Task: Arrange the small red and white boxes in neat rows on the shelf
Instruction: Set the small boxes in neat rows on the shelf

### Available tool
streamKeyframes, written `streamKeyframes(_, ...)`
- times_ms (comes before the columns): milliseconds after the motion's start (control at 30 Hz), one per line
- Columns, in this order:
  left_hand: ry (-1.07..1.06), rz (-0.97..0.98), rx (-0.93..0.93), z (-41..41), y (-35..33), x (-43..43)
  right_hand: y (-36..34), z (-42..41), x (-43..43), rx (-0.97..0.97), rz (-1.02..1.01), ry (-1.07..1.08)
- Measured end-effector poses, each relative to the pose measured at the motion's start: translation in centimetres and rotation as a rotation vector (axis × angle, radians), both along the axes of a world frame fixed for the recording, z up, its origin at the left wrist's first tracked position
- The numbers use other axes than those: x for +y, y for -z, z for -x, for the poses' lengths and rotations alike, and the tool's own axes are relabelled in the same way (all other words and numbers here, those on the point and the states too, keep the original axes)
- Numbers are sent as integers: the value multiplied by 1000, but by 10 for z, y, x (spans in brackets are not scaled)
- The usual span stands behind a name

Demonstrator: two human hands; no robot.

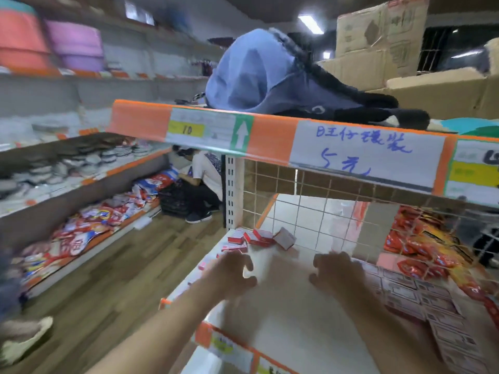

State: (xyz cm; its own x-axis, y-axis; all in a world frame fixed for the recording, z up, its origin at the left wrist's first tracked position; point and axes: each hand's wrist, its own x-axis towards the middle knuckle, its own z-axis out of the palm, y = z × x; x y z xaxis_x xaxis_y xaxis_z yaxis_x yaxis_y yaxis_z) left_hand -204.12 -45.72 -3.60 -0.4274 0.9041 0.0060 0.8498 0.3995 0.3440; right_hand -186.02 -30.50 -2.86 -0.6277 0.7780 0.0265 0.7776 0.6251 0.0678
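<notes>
Several small red and white boxes (258,237) lie jumbled at the back left of the white shelf (283,314). More of these boxes (421,295) lie flat in rows along the shelf's right side. My left hand (232,273) hovers over the shelf's left part with fingers curled and nothing in it. My right hand (337,273) reaches in beside it, fingers curled downward, holding nothing, close to the rows of boxes. Both hands are short of the jumbled pile.
A wire grid panel (324,220) backs the shelf, with red snack packets (421,247) behind it. The upper shelf edge (270,136) with price labels hangs low overhead, a blue bag (264,74) on top. A person (199,184) crouches in the aisle at left.
</notes>
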Motion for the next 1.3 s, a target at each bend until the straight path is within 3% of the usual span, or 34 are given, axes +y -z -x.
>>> streamKeyframes(267, -178, -101, 63, 46, 2, -64, 8, 74, -34, 131, 169, -328)
streamKeyframes(467, -224, -64, 45, 69, 5, -76, 27, 122, -49, 264, 90, -512)
streamKeyframes(967, 36, 168, -53, 101, -9, -26, 39, 154, -37, 260, 88, -588)
streamKeyframes(1300, 202, 259, -32, 110, -7, -8, 30, 143, -36, 298, 110, -428)
